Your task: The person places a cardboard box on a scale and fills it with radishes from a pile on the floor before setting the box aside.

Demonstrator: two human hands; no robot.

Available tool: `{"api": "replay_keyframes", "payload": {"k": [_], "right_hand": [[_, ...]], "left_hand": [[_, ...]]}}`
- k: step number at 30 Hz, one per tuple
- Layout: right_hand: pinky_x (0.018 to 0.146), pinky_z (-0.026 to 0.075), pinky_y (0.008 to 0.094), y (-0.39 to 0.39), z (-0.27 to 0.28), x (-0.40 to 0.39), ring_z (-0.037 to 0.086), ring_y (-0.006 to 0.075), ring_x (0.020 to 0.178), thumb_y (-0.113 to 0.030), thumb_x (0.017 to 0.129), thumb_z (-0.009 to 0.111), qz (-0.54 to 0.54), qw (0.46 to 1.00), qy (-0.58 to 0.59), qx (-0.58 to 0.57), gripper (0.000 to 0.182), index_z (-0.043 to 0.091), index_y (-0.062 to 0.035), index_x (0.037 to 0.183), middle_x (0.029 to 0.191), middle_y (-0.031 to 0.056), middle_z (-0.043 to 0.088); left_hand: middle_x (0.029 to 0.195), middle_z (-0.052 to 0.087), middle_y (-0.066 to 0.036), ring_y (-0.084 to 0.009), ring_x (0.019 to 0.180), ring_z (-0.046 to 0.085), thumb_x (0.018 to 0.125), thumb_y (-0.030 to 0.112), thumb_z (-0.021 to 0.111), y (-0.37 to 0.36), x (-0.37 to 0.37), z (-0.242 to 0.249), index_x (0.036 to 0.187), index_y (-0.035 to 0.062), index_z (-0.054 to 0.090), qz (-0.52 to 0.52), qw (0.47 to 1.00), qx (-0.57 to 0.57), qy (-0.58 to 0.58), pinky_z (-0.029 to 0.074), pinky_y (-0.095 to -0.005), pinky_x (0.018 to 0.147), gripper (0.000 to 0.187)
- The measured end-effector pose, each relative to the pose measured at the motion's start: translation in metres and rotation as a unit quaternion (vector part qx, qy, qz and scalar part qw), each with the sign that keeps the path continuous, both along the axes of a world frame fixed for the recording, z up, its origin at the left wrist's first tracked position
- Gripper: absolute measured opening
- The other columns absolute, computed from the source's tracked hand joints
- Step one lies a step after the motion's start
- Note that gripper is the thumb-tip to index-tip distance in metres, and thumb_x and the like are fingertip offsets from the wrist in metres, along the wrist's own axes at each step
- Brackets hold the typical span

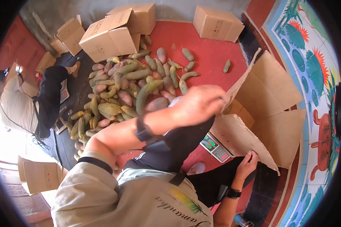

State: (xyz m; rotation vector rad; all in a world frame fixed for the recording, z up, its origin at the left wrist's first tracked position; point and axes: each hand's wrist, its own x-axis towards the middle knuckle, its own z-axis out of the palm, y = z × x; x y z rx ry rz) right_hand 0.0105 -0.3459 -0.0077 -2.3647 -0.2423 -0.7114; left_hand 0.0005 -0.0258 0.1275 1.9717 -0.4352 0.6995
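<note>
An open cardboard box [276,81] stands at the right with its flaps spread. My left hand [204,105], slightly blurred, reaches across to the box's left side, its fingers closed at the edge of an upper flap. Lower down, my right hand [248,162] pinches the lower edge of the near flap [242,134] between thumb and fingers. Partly under that flap is a digital scale [216,148] with lit green figures. The bottom of the box is mostly hidden by the flaps.
A large pile of long green and reddish vegetables [121,87] lies on the red floor [219,51]. More cardboard boxes [110,38] stand behind it, one [218,24] by the wall. Another person [24,102] sits at the left near a second scale [64,92].
</note>
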Motion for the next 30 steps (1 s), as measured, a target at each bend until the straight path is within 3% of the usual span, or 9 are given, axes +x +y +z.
{"api": "replay_keyframes", "payload": {"k": [4, 8, 10, 12, 14, 16, 22, 23, 30], "right_hand": [[0.073, 0.044, 0.0349, 0.000, -0.001, 0.001, 0.056, 0.0300, 0.078, -0.007, 0.086, 0.049, 0.009, 1.000, 0.013, -0.001, 0.013, 0.055, 0.0037, 0.090, 0.085, 0.0166, 0.057], [0.070, 0.045, 0.0326, -0.001, -0.003, 0.004, 0.056, 0.0256, 0.075, -0.011, 0.088, 0.048, 0.013, 0.999, -0.002, -0.032, 0.017, 0.055, 0.0036, 0.091, 0.083, 0.0150, 0.058], [0.071, 0.045, 0.0328, 0.002, -0.001, 0.003, 0.056, 0.0257, 0.076, -0.012, 0.088, 0.048, 0.009, 0.999, 0.006, -0.044, 0.017, 0.056, 0.0036, 0.091, 0.084, 0.0149, 0.058], [0.074, 0.044, 0.0345, 0.005, 0.002, 0.001, 0.055, 0.0279, 0.078, -0.007, 0.086, 0.049, 0.000, 0.999, 0.024, -0.036, 0.013, 0.055, 0.0039, 0.090, 0.085, 0.0153, 0.057], [0.073, 0.044, 0.0346, 0.006, 0.002, 0.001, 0.055, 0.0280, 0.077, -0.008, 0.086, 0.049, 0.000, 0.999, 0.030, -0.045, 0.014, 0.055, 0.0039, 0.090, 0.085, 0.0153, 0.057], [0.073, 0.044, 0.0346, 0.005, 0.002, 0.002, 0.055, 0.0282, 0.077, -0.008, 0.086, 0.049, 0.002, 0.998, 0.035, -0.056, 0.014, 0.055, 0.0039, 0.090, 0.085, 0.0153, 0.057], [0.073, 0.045, 0.0331, 0.009, 0.003, 0.002, 0.056, 0.0264, 0.077, -0.012, 0.088, 0.048, 0.014, 0.993, 0.044, -0.111, 0.017, 0.055, 0.0029, 0.091, 0.085, 0.0147, 0.058], [0.073, 0.045, 0.0331, 0.011, 0.005, 0.002, 0.056, 0.0264, 0.077, -0.011, 0.088, 0.048, 0.019, 0.991, 0.043, -0.122, 0.016, 0.055, 0.0028, 0.091, 0.085, 0.0148, 0.058], [0.073, 0.045, 0.0332, 0.011, 0.005, 0.002, 0.057, 0.0266, 0.077, -0.011, 0.088, 0.048, 0.042, 0.986, 0.035, -0.160, 0.016, 0.055, 0.0026, 0.090, 0.085, 0.0150, 0.057]], "left_hand": [[0.076, 0.059, -0.015, -0.0264, 0.068, 0.058, 0.083, 0.010, 0.053, 0.083, -0.041, -0.066, 0.087, 0.0016, 0.059, 0.142, 0.974, 0.058, 0.169, 0.046, -0.0324, 0.063, 0.011], [0.077, 0.059, -0.014, -0.0271, 0.069, 0.059, 0.082, 0.012, 0.052, 0.148, -0.114, -0.193, 0.082, 0.0023, 0.057, 0.234, 0.902, 0.080, 0.354, 0.046, -0.0341, 0.061, 0.012], [0.085, 0.062, -0.011, -0.0321, 0.077, 0.060, 0.080, 0.014, 0.048, 0.180, -0.167, -0.304, 0.084, 0.0075, 0.061, 0.136, 0.760, 0.535, 0.344, 0.049, -0.0365, 0.065, 0.015], [0.090, 0.064, -0.008, -0.0313, 0.080, 0.061, 0.079, 0.016, 0.047, 0.160, -0.208, -0.329, 0.081, 0.0107, 0.063, 0.081, 0.626, 0.629, 0.454, 0.050, -0.0381, 0.068, 0.017], [0.098, 0.062, -0.012, -0.0337, 0.090, 0.059, 0.077, 0.019, 0.052, 0.161, -0.256, -0.372, 0.092, 0.0115, 0.062, 0.087, 0.761, 0.209, 0.607, 0.048, -0.0423, 0.076, 0.019], [0.107, 0.057, -0.018, -0.0354, 0.101, 0.055, 0.074, 0.022, 0.059, 0.137, -0.291, -0.371, 0.111, 0.0122, 0.055, 0.103, 0.742, 0.134, 0.649, 0.044, -0.0446, 0.086, 0.039], [0.125, 0.045, -0.018, -0.0336, 0.113, 0.047, 0.081, 0.023, 0.056, 0.091, -0.301, -0.349, 0.134, 0.0161, 0.029, -0.020, 0.655, 0.142, 0.742, 0.037, -0.0447, 0.094, 0.059], [0.135, 0.033, -0.020, -0.0348, 0.122, 0.036, 0.086, 0.024, 0.049, 0.086, -0.301, -0.370, 0.136, 0.0173, 0.025, -0.091, 0.629, 0.026, 0.772, 0.033, -0.0468, 0.097, 0.056], [0.120, 0.050, -0.020, -0.0356, 0.111, 0.048, 0.088, 0.022, 0.041, 0.071, -0.306, -0.357, 0.132, 0.0152, 0.027, 0.006, 0.631, 0.065, 0.773, 0.033, -0.0479, 0.094, 0.047]]}}
